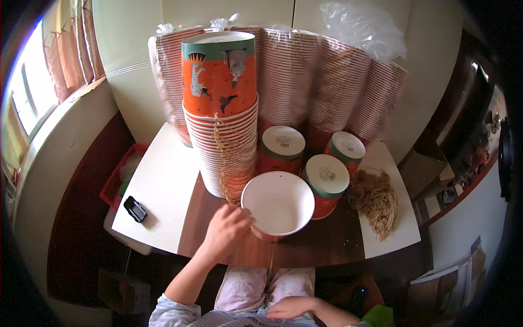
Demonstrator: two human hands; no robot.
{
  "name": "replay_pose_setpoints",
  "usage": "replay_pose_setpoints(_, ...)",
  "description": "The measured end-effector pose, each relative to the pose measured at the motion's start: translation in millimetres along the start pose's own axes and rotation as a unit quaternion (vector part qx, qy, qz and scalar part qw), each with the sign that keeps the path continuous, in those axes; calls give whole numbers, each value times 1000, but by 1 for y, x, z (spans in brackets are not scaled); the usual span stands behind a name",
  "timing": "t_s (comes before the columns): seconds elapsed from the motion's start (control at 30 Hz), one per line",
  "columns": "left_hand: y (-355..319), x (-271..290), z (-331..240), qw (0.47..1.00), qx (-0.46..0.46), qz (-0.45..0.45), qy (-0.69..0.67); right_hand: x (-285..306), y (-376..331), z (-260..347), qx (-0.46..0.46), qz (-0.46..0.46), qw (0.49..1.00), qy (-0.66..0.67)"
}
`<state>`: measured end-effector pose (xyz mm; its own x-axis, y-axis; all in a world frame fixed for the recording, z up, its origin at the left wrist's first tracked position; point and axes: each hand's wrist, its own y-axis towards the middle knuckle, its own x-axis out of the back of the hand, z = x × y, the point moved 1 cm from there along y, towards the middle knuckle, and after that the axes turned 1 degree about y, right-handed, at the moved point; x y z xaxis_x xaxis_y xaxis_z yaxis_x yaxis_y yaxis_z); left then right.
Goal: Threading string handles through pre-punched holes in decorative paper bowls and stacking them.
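Note:
My left hand (229, 228) reaches over the table with its fingers curled, right beside the left rim of a white-lined paper bucket (278, 201) standing mouth up. What the fingers pinch, if anything, is hidden. Just beyond them, a length of twine (222, 144) hangs down the front of a tall stack of nested paper buckets (210, 158). An orange and green paper bucket (219, 71) sits upside down on top of that stack. Low in my lap, my right hand (291, 307) lies flat with fingers stretched out, holding nothing.
Upside-down buckets (328, 173) stand right of the open one. A heap of loose twine (378, 204) lies at the table's right. Plastic-wrapped bucket stacks (289, 76) line the back. A small black tray-like object (135, 209) rests at the left; a red basket (117, 182) is beyond the edge.

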<state>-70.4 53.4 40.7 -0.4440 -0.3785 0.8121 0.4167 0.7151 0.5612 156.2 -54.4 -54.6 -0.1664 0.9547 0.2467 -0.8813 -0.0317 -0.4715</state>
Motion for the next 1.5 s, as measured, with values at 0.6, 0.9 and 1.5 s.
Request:
replay_pose_setpoints(0.6, -11, 21, -82, 759, 221, 68, -609, 135, -65, 125, 575, -314, 542, 526)
replay_pose_setpoints(0.9, -14, 17, -76, 699, 245, 57, -669, 144, -56, 123, 532, -340, 573, 522)
replay_pose_setpoints(1.5, 24, 13, -10, 983, 132, -43, -118, 204, -26, 87, 108, -494, 840, -196)
